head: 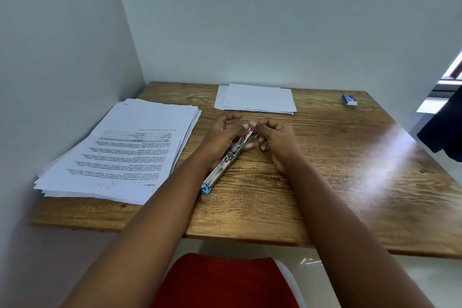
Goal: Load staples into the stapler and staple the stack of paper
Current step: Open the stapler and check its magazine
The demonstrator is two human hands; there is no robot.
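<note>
A stapler (226,161) lies opened flat on the wooden table (337,182), its metal channel facing up and a blue end pointing toward me. My left hand (223,134) holds its far half from the left. My right hand (275,139) has its fingertips pinched at the stapler's far tip; whether a staple strip sits between them is hidden. A thick stack of printed paper (125,152) lies on the table's left side. A smaller stack of blank white sheets (257,99) sits at the back. A small blue and white staple box (349,100) rests at the back right.
White walls close in the table at the left and back. A dark cloth (442,130) hangs at the right edge beside a window frame. Bright glare falls across the table's right side. A red garment (220,282) shows below the table's near edge.
</note>
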